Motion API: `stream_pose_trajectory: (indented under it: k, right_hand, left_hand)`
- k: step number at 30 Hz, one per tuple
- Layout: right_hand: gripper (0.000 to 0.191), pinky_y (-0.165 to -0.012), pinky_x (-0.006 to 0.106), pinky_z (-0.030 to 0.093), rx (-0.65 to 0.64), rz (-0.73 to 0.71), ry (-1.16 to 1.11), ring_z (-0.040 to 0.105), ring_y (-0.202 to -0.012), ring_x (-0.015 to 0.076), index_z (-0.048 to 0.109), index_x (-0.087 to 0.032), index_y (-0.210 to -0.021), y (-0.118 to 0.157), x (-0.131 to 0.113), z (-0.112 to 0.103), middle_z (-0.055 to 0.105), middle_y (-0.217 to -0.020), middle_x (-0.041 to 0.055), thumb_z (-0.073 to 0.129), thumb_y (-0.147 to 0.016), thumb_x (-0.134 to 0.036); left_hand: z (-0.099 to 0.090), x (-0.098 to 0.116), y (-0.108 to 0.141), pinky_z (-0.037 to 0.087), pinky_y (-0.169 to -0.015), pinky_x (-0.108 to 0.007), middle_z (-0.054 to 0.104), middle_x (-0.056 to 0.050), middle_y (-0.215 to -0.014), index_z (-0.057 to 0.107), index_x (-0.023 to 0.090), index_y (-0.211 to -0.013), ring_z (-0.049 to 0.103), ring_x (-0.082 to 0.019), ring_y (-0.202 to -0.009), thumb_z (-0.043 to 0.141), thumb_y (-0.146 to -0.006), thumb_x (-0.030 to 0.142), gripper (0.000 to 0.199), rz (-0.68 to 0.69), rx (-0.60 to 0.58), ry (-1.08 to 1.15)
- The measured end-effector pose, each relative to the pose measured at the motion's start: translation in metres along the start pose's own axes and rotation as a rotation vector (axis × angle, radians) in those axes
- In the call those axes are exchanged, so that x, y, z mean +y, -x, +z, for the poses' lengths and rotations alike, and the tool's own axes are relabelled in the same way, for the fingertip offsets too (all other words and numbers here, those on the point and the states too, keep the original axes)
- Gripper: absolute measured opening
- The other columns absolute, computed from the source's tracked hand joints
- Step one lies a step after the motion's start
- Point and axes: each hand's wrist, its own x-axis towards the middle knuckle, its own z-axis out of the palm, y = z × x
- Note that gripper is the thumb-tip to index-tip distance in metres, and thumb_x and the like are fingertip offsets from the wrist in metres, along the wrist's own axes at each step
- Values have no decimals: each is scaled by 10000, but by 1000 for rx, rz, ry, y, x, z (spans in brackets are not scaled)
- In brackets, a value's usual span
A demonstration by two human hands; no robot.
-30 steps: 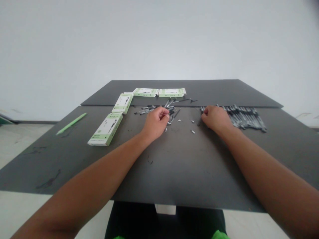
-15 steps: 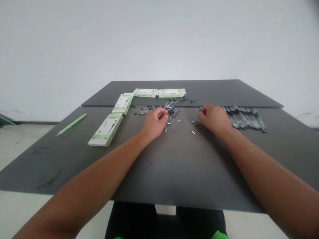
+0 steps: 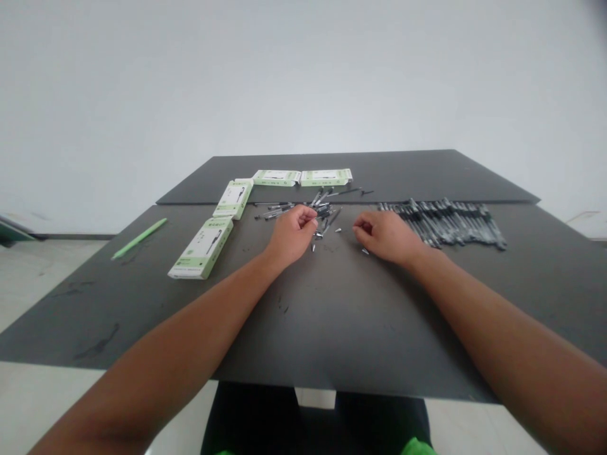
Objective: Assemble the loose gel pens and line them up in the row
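Note:
My left hand (image 3: pixel 293 234) is closed at the near edge of a loose pile of pen parts (image 3: pixel 322 201); its fingertips are pinched, and what they hold is too small to make out. To the right, my right hand (image 3: pixel 386 235) is low over the table with its fingers curled together, and anything inside them is hidden. Beside it a small metal tip (image 3: pixel 365 251) lies on the table, and another tip (image 3: pixel 338 230) sits between my hands. A row of clear pens with black parts (image 3: pixel 455 222) lies side by side beyond and right of my right hand.
Four white and green boxes form a bent line, from the near left box (image 3: pixel 202 248) to the far box (image 3: pixel 326 177). A green pen (image 3: pixel 139 239) lies at the left of the dark table (image 3: pixel 303 341). A seam crosses the table behind the pens.
My right hand has moved left and slightly nearer, away from the row of pens, uncovering more of its left end. My left hand has hardly moved.

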Motion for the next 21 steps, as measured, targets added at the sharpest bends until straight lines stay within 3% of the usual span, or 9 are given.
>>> stream_pose_trajectory:
  k: [4,10,17,21]
  right_hand:
    - [201,-740,312,426,-13,-11,-5,698,-781,217,791,-191,-978,0,-3,0,808,-889,73,607,-997,-269]
    - [191,-719,314,408,-24,-11,-19,697,-775,221,795,-200,-994,0,-5,0,811,-883,68,622,-996,-281]
    - [172,-722,311,409,-18,-30,-34,691,-769,218,781,-202,-974,0,-4,2,801,-871,63,617,-989,-250]
    - [183,-728,314,412,-9,-28,-47,684,-764,217,783,-201,-974,1,-4,3,800,-870,64,607,-992,-246]
  left_hand:
    - [2,3,-4,617,-837,-334,814,-51,-951,743,197,-1030,760,-180,-846,700,-926,187,113,-8,28,-16]
    - [7,8,-22,622,-926,-383,811,-62,-1004,752,215,-1063,757,-210,-916,711,-899,173,174,47,18,-130]
    - [21,-3,-92,520,-1161,-501,776,-152,-1243,789,203,-1118,703,-318,-1210,722,-859,122,279,245,-132,-411]
    - [40,-16,-128,523,-1123,-477,772,-152,-1168,813,201,-1021,703,-312,-1144,750,-837,131,207,229,-224,-452]
